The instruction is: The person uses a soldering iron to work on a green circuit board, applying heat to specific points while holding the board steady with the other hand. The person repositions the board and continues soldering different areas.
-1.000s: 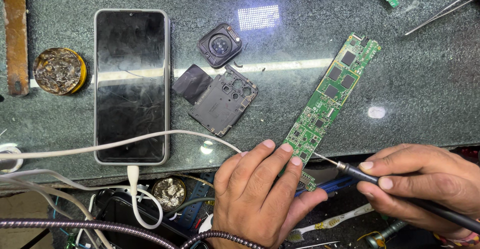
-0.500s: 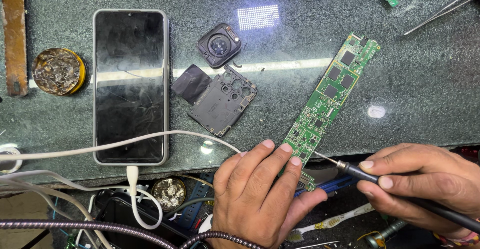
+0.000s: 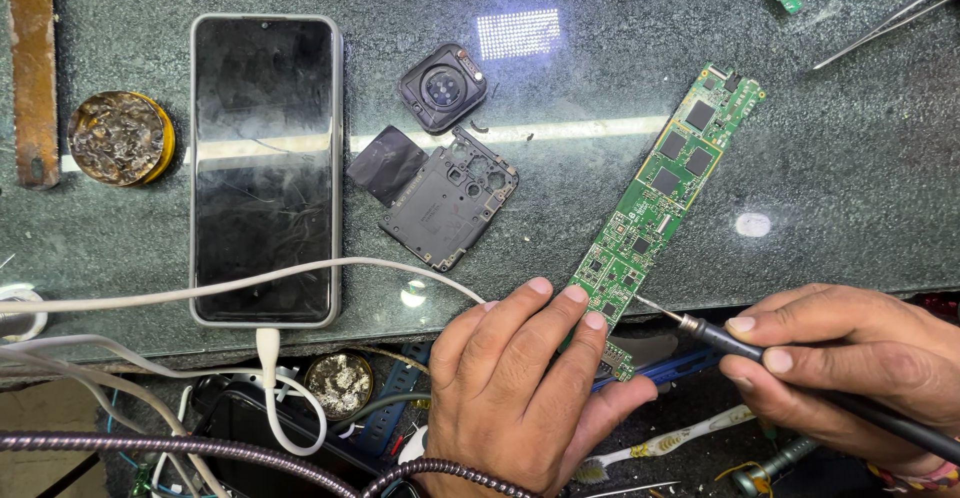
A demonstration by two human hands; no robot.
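A long, narrow green circuit board (image 3: 660, 208) is lain slantwise on the grey stone worktop (image 3: 860, 178), its lower end pinned under the fingers of the left hand (image 3: 520, 378). A slim black soldering iron (image 3: 800, 368) is gripped by the right hand (image 3: 850, 358), its tip seemingly touching the board's lower edge. A black smartphone (image 3: 265, 168) is laid well apart to the left.

Phone repair workbench: bare circuit board (image 3: 665, 203), opened phone (image 3: 264, 168), loose back cover (image 3: 447, 201), soldering iron (image 3: 800, 373), tweezers (image 3: 885, 20), wire-wool tin (image 3: 121, 139).

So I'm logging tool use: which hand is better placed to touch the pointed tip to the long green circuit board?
The right hand. It has the dark pen-shaped soldering iron in its grip, tip at the long green circuit board. The left hand only presses the board's lower end.
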